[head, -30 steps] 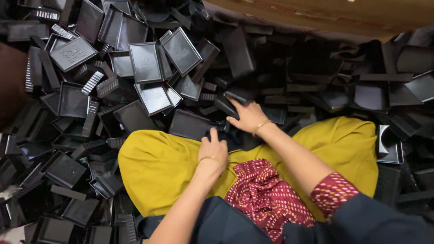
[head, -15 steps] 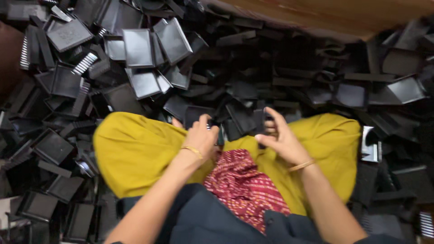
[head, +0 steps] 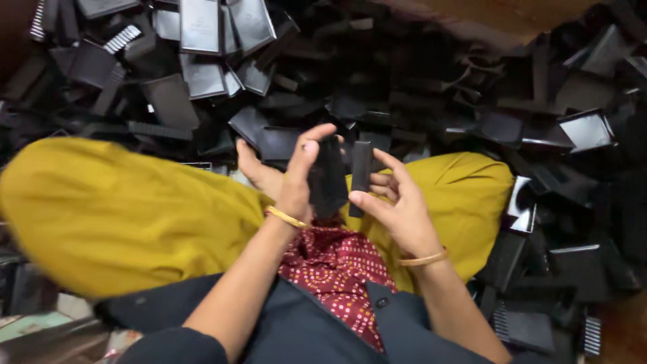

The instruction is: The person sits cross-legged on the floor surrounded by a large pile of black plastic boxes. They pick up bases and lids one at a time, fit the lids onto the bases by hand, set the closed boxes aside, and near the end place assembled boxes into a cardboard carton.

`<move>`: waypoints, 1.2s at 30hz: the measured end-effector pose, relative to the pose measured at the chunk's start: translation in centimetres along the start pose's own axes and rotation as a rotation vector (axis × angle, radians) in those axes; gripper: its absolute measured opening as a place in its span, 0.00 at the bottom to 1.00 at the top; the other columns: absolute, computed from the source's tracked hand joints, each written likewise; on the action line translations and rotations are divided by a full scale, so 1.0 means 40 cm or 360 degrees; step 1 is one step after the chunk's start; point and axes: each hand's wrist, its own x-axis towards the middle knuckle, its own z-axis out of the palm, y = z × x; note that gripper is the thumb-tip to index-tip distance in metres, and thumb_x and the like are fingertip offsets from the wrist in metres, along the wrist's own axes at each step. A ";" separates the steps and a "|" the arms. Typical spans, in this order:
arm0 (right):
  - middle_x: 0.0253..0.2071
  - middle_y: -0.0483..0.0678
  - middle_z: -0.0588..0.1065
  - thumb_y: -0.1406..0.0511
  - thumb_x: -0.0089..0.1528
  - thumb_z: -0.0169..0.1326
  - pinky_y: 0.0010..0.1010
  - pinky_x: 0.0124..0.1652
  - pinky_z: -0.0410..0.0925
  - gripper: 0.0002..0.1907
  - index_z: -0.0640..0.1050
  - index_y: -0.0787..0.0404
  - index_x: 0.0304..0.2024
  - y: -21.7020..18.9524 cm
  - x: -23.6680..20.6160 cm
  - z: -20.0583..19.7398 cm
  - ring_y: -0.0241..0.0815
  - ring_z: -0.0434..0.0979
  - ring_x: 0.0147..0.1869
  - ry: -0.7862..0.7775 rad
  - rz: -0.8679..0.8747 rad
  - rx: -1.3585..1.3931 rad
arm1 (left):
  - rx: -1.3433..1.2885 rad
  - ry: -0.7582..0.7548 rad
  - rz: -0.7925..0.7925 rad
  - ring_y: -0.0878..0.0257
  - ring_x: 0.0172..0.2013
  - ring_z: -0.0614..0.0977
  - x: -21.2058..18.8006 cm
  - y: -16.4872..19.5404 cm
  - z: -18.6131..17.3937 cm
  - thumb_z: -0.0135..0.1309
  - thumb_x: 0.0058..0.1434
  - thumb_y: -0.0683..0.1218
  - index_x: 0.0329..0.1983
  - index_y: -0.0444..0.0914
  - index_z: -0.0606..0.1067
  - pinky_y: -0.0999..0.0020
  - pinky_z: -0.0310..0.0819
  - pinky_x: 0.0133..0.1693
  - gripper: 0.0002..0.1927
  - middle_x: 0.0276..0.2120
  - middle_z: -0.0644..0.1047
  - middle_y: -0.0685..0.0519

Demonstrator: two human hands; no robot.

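The left hand (head: 296,182) was raised over the lap with its fingers curled around a black plastic piece (head: 328,176), the thumb pressed on its near face, so the piece stood nearly upright between both hands. The right hand (head: 397,209) sat just beside it, palm turned up, fingers pinching a narrow black strip (head: 360,172) that stood upright and touched the larger piece. Both hands hovered above yellow trousers (head: 121,209) and a red patterned cloth (head: 340,266). A gold bangle (head: 286,217) circled the left wrist. A heap of black plastic trays (head: 202,74) lay all around, beyond the knees.
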 end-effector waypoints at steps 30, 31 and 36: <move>0.27 0.43 0.72 0.65 0.54 0.70 0.31 0.30 0.69 0.16 0.75 0.64 0.31 -0.264 0.220 0.103 0.33 0.69 0.31 0.0184 -0.0127 -0.1320 | 0.1239 0.0721 0.0119 0.43 0.47 0.81 0.035 0.062 -0.202 0.54 0.66 0.49 0.47 0.39 0.76 0.61 0.74 0.51 0.11 0.45 0.80 0.38; 0.29 0.44 0.73 0.68 0.59 0.62 0.33 0.36 0.71 0.07 0.75 0.63 0.32 -0.318 0.257 0.093 0.34 0.71 0.33 0.0175 -0.0279 -0.0796 | 0.1515 0.0611 0.0314 0.46 0.50 0.80 0.070 0.076 -0.210 0.56 0.64 0.46 0.50 0.40 0.75 0.62 0.73 0.52 0.13 0.47 0.78 0.41; 0.42 0.50 0.81 0.68 0.65 0.48 0.33 0.49 0.77 0.09 0.80 0.63 0.41 -0.394 0.352 0.151 0.39 0.83 0.45 0.0072 -0.0469 -0.0447 | 0.2720 0.0412 0.0774 0.45 0.57 0.71 0.240 0.104 -0.229 0.61 0.48 0.37 0.50 0.43 0.76 0.56 0.69 0.54 0.24 0.58 0.70 0.43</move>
